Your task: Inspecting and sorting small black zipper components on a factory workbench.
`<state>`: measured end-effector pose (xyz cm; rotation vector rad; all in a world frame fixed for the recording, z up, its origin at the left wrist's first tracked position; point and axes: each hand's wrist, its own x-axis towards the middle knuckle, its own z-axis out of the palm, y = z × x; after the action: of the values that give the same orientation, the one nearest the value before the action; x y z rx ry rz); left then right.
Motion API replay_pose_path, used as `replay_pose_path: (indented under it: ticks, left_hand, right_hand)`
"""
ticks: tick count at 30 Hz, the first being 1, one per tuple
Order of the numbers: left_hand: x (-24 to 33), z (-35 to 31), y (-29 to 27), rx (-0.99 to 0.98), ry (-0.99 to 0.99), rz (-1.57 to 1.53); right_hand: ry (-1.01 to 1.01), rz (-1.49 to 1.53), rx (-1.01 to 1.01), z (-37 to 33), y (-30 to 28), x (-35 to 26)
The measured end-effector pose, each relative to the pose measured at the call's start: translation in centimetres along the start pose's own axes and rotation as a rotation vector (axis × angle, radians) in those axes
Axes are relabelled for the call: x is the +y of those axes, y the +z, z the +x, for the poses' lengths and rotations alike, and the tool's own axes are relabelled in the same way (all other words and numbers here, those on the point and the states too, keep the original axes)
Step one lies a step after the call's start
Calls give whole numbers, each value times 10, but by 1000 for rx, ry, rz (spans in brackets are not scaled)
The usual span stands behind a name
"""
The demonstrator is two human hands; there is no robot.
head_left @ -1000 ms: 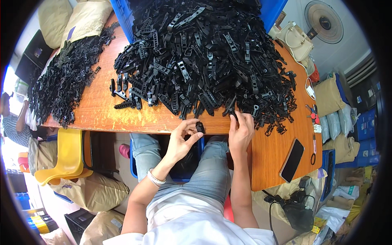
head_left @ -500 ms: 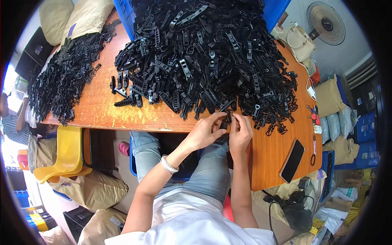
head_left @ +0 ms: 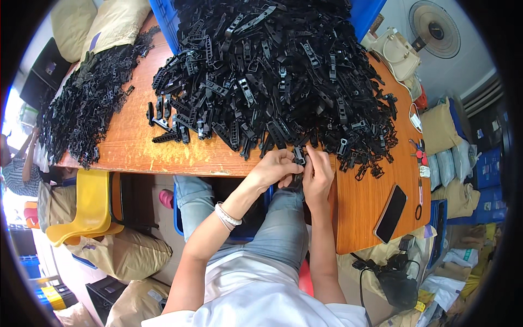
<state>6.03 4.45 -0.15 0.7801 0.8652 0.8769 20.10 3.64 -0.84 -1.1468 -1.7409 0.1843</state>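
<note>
At the table's front edge, my left hand point(head_left: 275, 168) and my right hand point(head_left: 318, 175) meet around a small black plastic part point(head_left: 299, 156). Both sets of fingers are closed on it, and its top end shows between them. The fingers hide its lower portion. Just beyond my hands rises a large heap of black plastic parts point(head_left: 248, 92), long slotted pieces mixed with small frame-like ones. Part of the heap spills from a blue bin point(head_left: 166, 24).
A second pile of small black frames point(head_left: 90, 109) lies at the table's left. To my right are a phone point(head_left: 390, 213), red-handled pliers point(head_left: 419, 155) and scissors point(head_left: 418, 211). A yellow chair point(head_left: 90, 201) stands left below the table, near brown sacks point(head_left: 122, 253).
The black part has turned more upright between my fingers and shows more of its top. My left fingers have curled in closer, and my right hand has shifted slightly.
</note>
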Motion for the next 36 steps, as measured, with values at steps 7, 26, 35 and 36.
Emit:
replay_pose_path:
  ticks: [7,26,35,36]
  left_hand:
    - [-1,-2,0,-38,-147,-319]
    - [-14,-10,29,251,448,588]
    - [-3,-6,9,-8,235,454]
    - [-1,-7,10,-11,222,394]
  right_hand:
    - [16,-10,-79,-4,-4,7]
    - [454,310,-129,-4,-20,4]
    - [568,578,-147,-10,-21,7]
    - [548,513,-124,-10,-19,2]
